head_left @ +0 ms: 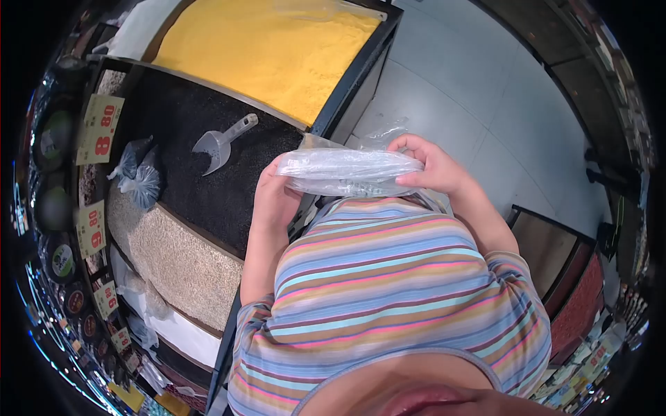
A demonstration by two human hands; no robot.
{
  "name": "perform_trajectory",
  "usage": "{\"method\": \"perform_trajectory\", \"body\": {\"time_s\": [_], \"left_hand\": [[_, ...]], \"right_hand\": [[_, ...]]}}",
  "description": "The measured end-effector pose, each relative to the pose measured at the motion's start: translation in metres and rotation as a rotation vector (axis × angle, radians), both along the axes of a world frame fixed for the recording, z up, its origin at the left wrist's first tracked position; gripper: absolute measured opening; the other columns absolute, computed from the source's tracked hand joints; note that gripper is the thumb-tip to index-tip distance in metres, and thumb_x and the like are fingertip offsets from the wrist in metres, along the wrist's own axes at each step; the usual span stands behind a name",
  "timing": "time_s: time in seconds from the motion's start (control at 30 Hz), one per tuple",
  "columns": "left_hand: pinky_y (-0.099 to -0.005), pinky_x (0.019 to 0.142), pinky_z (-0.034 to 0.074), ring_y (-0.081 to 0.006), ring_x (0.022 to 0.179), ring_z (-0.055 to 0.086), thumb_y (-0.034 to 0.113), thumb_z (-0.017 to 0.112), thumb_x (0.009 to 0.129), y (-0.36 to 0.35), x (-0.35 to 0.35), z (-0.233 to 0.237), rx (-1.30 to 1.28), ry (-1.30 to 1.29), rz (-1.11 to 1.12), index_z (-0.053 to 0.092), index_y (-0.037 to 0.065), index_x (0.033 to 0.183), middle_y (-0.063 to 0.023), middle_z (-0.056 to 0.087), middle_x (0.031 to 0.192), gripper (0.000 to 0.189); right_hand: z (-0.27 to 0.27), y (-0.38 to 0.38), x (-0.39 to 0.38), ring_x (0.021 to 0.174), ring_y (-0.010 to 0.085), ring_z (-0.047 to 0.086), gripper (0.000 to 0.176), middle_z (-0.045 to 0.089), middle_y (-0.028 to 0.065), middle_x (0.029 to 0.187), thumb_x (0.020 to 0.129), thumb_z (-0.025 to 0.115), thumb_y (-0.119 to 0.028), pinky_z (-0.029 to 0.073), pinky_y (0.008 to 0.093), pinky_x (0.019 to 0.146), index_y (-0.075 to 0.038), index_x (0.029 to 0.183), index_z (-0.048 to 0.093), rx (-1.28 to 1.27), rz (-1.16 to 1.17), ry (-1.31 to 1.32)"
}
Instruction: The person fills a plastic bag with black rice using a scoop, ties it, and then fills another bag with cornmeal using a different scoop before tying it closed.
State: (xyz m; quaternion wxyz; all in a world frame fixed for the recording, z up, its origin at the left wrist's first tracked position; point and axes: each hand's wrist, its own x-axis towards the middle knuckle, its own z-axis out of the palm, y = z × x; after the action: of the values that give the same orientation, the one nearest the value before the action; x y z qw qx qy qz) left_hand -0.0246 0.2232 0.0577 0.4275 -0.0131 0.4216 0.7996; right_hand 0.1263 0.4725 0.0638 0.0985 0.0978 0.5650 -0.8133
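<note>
The bag (pixel 347 170) is held flat before the chest; left hand (pixel 274 201) cups one end, right hand (pixel 430 166) pinches the other; seemingly its mouth is being opened, which calls for rubbing the film apart; a scoop (pixel 222 142) lies in dark grain (pixel 187 180) nearby.

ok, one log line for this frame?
left hand: holds clear plastic bag | right hand: holds same bag | grey plastic scoop: lying in black grain bin

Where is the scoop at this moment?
Head view, left of centre: the plastic scoop lies on the black grain, just beyond the left hand holding a clear plastic bag, with tied bags further left.
</note>
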Motion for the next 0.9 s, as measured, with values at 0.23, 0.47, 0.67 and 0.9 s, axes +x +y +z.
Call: {"method": "perform_trajectory", "body": {"time_s": [0.23, 0.47, 0.67, 0.9], "left_hand": [[-0.0294, 0.083, 0.046, -0.0158, 0.09, 0.06, 0.004, 0.054, 0.078, 0.054, 0.005, 0.01, 0.003, 0.182, 0.177, 0.055, -0.001, 0.104, -0.0083, 0.062, 0.095, 0.027], [-0.0257, 0.084, 0.043, -0.0124, 0.097, 0.055, 0.006, 0.073, 0.071, 0.096, 0.025, 0.035, -0.512, 0.384, 0.007, 0.047, 0.005, 0.123, -0.0088, 0.058, 0.108, 0.058], [-0.0223, 0.076, 0.044, -0.0088, 0.089, 0.056, 0.004, 0.062, 0.08, 0.066, 0.019, 0.003, -0.694, 0.454, 0.108, 0.057, 0.001, 0.11, -0.0069, 0.061, 0.104, 0.031], [-0.0331, 0.086, 0.046, -0.0196, 0.096, 0.06, 0.007, 0.047, 0.09, 0.022, -0.015, 0.0, -0.174, 0.164, 0.535, 0.058, -0.002, 0.104, -0.0115, 0.063, 0.103, 0.02]], "right_hand": [[-0.04, 0.075, -0.074, 0.084, 0.0097, 0.059, 0.022, 0.064, 0.0029, 0.092, 0.079, 0.058, -0.002, 0.046, 0.025, 0.074, -0.003, 0.101, 0.062, 0.471, 0.16, 0.016], [-0.031, 0.127, -0.129, 0.078, 0.0117, 0.059, 0.014, 0.063, 0.0034, 0.082, 0.086, 0.048, -0.005, 0.046, 0.0235, 0.07, -0.003, 0.094, 0.059, -0.525, 0.032, -0.168], [-0.037, 0.094, -0.165, 0.08, 0.0187, 0.062, 0.018, 0.063, 0.0102, 0.091, 0.083, 0.049, -0.008, 0.05, 0.0297, 0.07, 0.001, 0.097, 0.056, -0.982, 0.489, 0.03], [-0.026, 0.078, -0.175, 0.085, 0.0125, 0.06, 0.035, 0.062, 0.0068, 0.098, 0.077, 0.067, -0.011, 0.049, 0.0246, 0.071, 0.0, 0.107, 0.055, -0.228, 0.559, -0.118]]}}
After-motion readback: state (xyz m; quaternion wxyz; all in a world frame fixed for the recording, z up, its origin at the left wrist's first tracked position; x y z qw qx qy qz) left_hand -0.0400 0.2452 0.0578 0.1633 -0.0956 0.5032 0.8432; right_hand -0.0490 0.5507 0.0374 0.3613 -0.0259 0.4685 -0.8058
